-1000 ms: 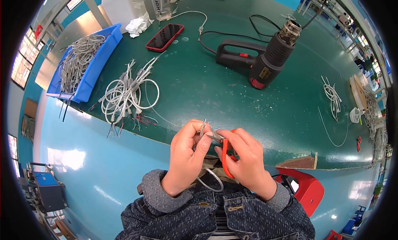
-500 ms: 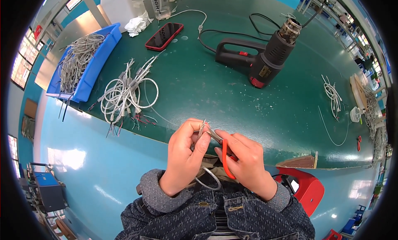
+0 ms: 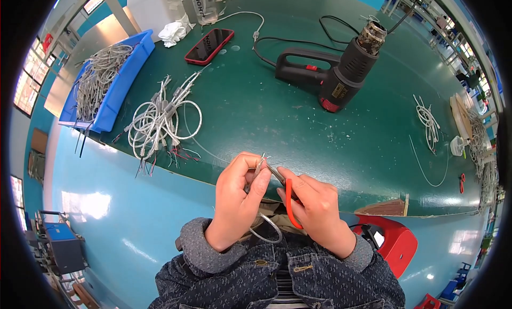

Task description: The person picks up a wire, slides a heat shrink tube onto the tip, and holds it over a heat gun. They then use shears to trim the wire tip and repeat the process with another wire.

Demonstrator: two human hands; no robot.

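Cable (image 3: 277, 226): pale grey, glossy; short end pinched upright in the left hand (image 3: 239, 190), fine wire tips showing just above the fingers (image 3: 260, 182). Further length emerges below that hand, bent in a loose curve. Scissors (image 3: 289, 198): red handle, metal blades; held in the right hand (image 3: 316, 203), slanted, tips up and leftward, near the cable end. Contact unclear.

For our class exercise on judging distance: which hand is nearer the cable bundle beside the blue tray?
Left. The left hand is to the right of the cable bundle and closer to the body; the right hand is farther right.
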